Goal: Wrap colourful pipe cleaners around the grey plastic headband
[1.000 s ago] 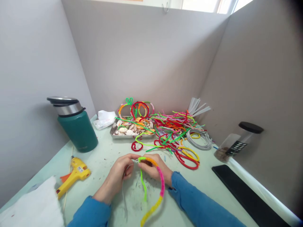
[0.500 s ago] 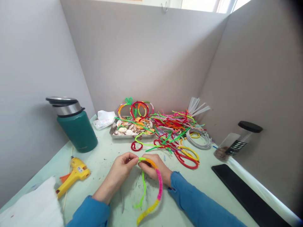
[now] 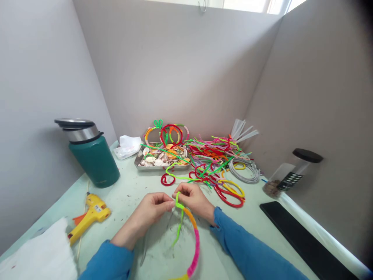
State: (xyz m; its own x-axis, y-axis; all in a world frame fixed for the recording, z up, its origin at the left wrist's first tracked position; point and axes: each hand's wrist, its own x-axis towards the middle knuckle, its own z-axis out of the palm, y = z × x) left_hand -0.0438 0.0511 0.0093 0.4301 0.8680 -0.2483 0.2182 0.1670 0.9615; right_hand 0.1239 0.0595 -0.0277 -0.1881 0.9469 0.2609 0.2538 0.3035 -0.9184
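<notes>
Between my hands is a curved hoop point(image 3: 197, 249) wrapped in pipe cleaner, with lime, orange, pink and yellow stretches. My left hand point(image 3: 150, 214) pinches at the lime end of the hoop with thumb and forefinger. With closed fingertips, my right hand point(image 3: 196, 200) holds a lime-green pipe cleaner point(image 3: 178, 195), which bends up in a small loop over that end. A loose lime tail hangs below, under the hands. A bare grey wire point(image 3: 143, 249) shows beside my left wrist. The hoop's yellow part runs out of the bottom of the picture.
Behind the hands stand a metal tray point(image 3: 159, 168) of seashells with finished hoops, and a heap of pipe cleaners point(image 3: 212, 151). A grey wire coil point(image 3: 247, 173) lies right. A yellow glue gun point(image 3: 94, 214) and green bottle point(image 3: 94, 159) are left; a jar point(image 3: 294, 175) stands right.
My right hand has risen a little, and the lime pipe cleaner now stands up in a loop at the hoop's end. The hoop has shifted lower, its tail swinging.
</notes>
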